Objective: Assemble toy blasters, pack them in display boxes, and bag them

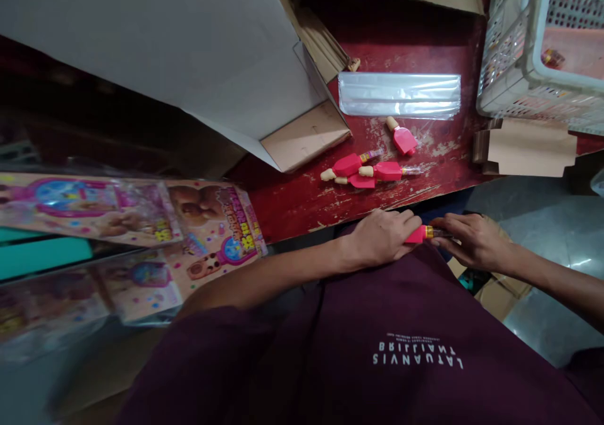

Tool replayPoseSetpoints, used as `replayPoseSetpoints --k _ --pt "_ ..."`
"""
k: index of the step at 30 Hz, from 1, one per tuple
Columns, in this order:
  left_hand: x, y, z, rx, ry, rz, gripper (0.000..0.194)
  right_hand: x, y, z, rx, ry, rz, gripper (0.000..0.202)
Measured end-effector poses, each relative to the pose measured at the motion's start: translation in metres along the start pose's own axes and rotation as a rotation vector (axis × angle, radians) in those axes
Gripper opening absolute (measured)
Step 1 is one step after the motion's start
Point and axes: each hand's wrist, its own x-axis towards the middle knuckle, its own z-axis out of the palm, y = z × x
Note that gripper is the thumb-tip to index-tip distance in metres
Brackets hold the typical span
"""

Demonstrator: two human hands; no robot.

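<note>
The toy (pixel 416 235) is held between both hands, low before the dark shirt (pixel 415 305) and just off the near edge of the worktop (pixel 302 204). The left hand (pixel 384 236) wraps its fingers around the pink body, probably to keep it from turning. The right hand (pixel 474 239) has its fingers narrowed onto the clear end, a hold that looks suited to finer handling. The forearms come in from opposite sides, so the toy lies nearly level between them.

Four other toys (pixel 387 171) lie on the worktop near the hands, three bunched and one apart, perhaps left there for easy reach. The film (pixel 401 96) lies flat behind them, between the carton (pixel 212 53) and the basket (pixel 538 41).

The held toy shows a glossy pink stretch, a yellow band and a clear tip partly covered by the right fingers. Its other end is hidden in the left hand; the loose ones have a tan knob there.
</note>
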Motion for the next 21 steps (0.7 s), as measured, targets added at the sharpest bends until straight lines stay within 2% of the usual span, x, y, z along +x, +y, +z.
replayPoseSetpoints --k 6,10,12,15,17,18,21 --pt "0.003 -0.008 0.002 0.149 0.039 0.013 0.033 0.002 0.008 0.004 0.114 0.004 0.146 0.027" --pt "0.013 -0.019 0.006 0.201 0.057 0.014 0.036 0.008 0.025 0.014 0.184 -0.004 0.226 0.029" --pt "0.023 -0.030 0.005 0.231 0.080 -0.016 0.039 0.016 0.039 0.022 0.164 0.002 0.269 0.028" --pt "0.041 -0.058 0.000 0.271 0.147 -0.075 0.053 0.033 0.063 0.021 -0.054 0.092 0.283 0.032" --pt "0.052 -0.084 -0.004 0.291 0.182 -0.155 0.064 0.043 0.083 0.001 -0.221 0.229 0.285 0.040" --pt "0.056 -0.099 -0.006 0.298 0.187 -0.217 0.065 0.046 0.095 -0.016 -0.281 0.316 0.299 0.043" --pt "0.063 -0.140 -0.008 0.312 0.166 -0.424 0.061 0.049 0.140 -0.087 -0.374 0.585 0.445 0.038"
